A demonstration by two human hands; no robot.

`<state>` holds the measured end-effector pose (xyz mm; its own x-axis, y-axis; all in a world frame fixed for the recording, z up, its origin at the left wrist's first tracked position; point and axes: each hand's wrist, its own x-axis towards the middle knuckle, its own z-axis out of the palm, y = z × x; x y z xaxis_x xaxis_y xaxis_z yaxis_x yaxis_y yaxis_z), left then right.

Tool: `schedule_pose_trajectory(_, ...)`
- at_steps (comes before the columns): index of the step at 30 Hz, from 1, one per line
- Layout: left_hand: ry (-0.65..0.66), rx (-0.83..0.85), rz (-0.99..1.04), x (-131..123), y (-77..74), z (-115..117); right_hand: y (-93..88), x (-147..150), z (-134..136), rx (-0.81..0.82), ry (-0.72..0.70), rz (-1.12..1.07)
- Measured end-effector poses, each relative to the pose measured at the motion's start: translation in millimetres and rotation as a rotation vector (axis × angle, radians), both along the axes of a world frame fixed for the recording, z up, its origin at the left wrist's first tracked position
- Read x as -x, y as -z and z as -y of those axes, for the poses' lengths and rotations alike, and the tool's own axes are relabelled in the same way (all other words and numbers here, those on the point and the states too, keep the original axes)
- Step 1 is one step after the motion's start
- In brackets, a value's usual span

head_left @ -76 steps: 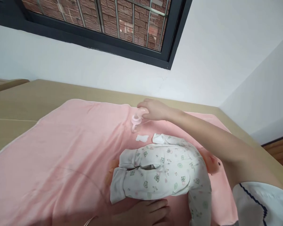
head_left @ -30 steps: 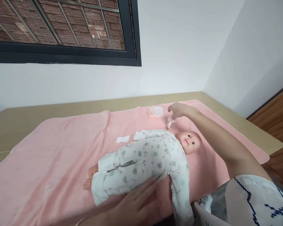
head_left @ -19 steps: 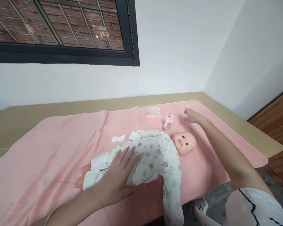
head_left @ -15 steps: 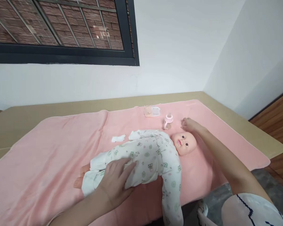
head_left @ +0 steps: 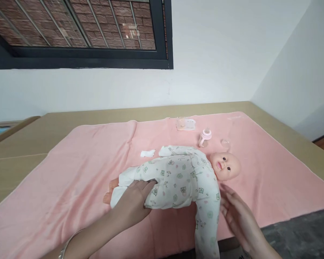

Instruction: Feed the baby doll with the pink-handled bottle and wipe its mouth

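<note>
A baby doll (head_left: 225, 166) lies on its back, head toward the right, dressed in a white outfit (head_left: 175, 180) with a small green and pink print. One long sleeve (head_left: 207, 219) hangs over the near edge of the pink blanket. At the doll's hip, my left hand (head_left: 137, 198) has its fingers curled into the cloth, with the fingertips partly hidden. My right hand (head_left: 239, 217) is open, slightly blurred, beside the doll's near shoulder and sleeve. Beyond the doll stand a pink-topped baby bottle (head_left: 205, 137) and a clear round cap-like piece (head_left: 225, 144).
The pink blanket (head_left: 91, 154) covers most of a wooden surface (head_left: 24, 140) against a white wall. A clear packet (head_left: 185, 124) lies at the back, and a small white cloth piece (head_left: 147, 153) sits by the doll's far side. A dark-framed barred window (head_left: 97, 57) is above.
My right hand has come back from beyond the doll's head to its near shoulder, exposing the clear piece. My left hand's fingers have curled into the outfit. The view has shifted left.
</note>
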<state>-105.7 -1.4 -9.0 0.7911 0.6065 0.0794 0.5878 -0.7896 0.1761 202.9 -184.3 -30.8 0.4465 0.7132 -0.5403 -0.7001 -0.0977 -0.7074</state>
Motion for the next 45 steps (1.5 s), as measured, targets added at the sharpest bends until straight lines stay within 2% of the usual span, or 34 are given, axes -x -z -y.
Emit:
schedule_pose_trajectory(3,0.028,0.026,-0.015,-4,-1.8,-3,-10.3,19,-2,-0.05,-0.184,-0.038)
schedule_pose_trajectory(8,0.053,-0.015,0.016,-10,-5.4,-6,-32.0,18,-26,-0.042,-0.298,-0.026)
schedule_pose_trajectory(13,0.081,-0.089,0.077,-14,-10.1,-11,-37.2,17,-36,-0.067,-0.262,0.025)
schedule_pose_trajectory(19,0.078,-0.099,0.099,-22,-13.6,-27,-30.8,16,-49,-0.073,-0.222,0.061)
schedule_pose_trajectory(28,0.034,0.082,-0.042,-25,-15.4,-23,-28.8,14,-52,-0.048,-0.233,0.067)
schedule_pose_trajectory(30,0.033,0.109,-0.077,-22,-16.7,-22,-28.9,8,-53,-0.038,-0.195,0.055)
schedule_pose_trajectory(31,0.033,0.113,-0.088,-21,-18.0,-22,-28.8,3,-54,-0.017,-0.131,0.03)
schedule_pose_trajectory(35,0.127,0.037,0.003,-25,-34.3,-20,-31.9,-22,-60,0.075,0.293,-0.097)
schedule_pose_trajectory(37,0.21,-0.008,0.076,-38,-47.6,-19,-35.5,-37,-66,0.067,0.4,-0.098)
schedule_pose_trajectory(39,0.255,-0.054,0.066,-59,-57.5,-21,-38.0,-52,-74,0.044,0.418,-0.091)
schedule_pose_trajectory(41,0.239,-0.077,0.034,-84,-59.0,-27,-38.2,-66,-84,0.029,0.406,-0.112)
schedule_pose_trajectory(45,0.159,-0.027,0.035,-116,-41.5,-38,-34.5,-86,-98,0.03,0.304,-0.111)
